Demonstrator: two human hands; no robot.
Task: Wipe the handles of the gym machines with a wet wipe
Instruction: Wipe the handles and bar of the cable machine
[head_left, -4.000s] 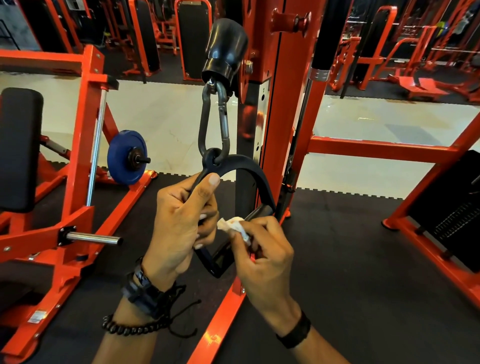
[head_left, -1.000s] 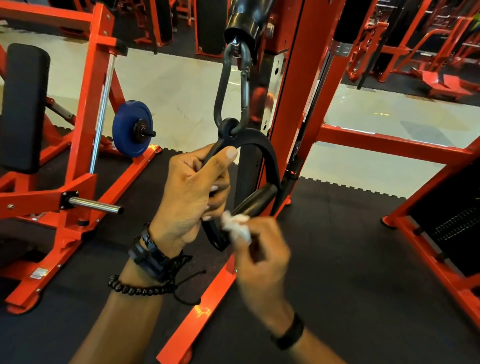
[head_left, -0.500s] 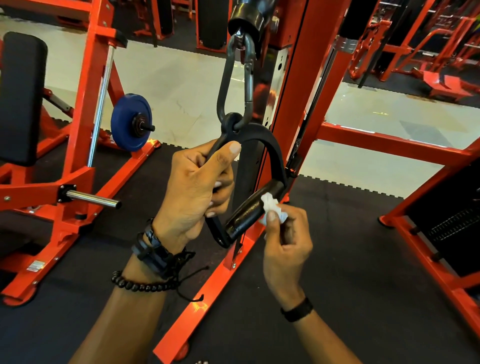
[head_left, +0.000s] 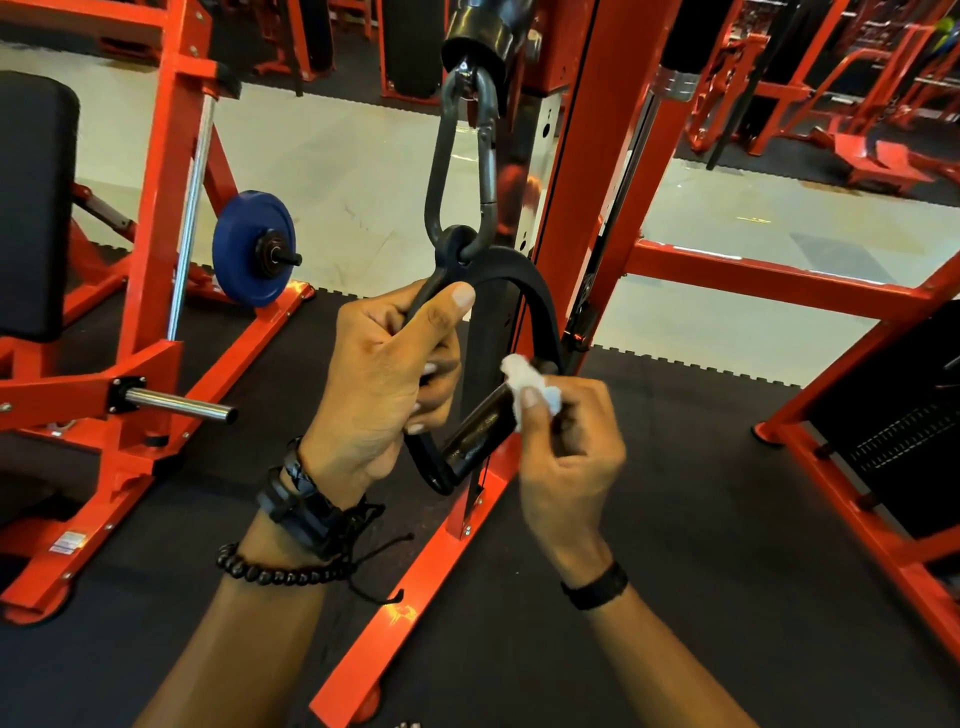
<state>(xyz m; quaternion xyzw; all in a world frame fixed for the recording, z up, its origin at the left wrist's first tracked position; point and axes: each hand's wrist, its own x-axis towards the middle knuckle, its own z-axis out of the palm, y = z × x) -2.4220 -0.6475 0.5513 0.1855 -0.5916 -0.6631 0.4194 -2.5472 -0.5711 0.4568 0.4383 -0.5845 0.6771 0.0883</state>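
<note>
**Wipe pressed to the upper end of the cable handle's grip**

The thumb and fingertips of the right hand (head_left: 569, 447) pinch a crumpled white wet wipe (head_left: 530, 387) and hold it against the upper right end of the black grip bar (head_left: 475, 428), just right of the frame's centre. The left hand (head_left: 384, 384) has its fingers curled round the left side of the black handle strap (head_left: 540, 306), thumb lying up along it toward the top ring. The grip bar runs at a slant, lower left to upper right, between the two hands.

The handle hangs from a grey carabiner (head_left: 462, 161), clipped to a black stopper (head_left: 480, 31) at the top centre. Behind it stands the orange upright of the cable machine (head_left: 587, 171), its base rail running to the bottom centre over black rubber flooring (head_left: 701, 571).

The left wrist wears black bands and a beaded bracelet (head_left: 275, 571); the right wrist a black band (head_left: 597, 587). On the left side of the frame, an orange plate-loaded machine (head_left: 156, 218) carries a blue weight plate (head_left: 244, 249) and a black pad (head_left: 31, 202).
</note>
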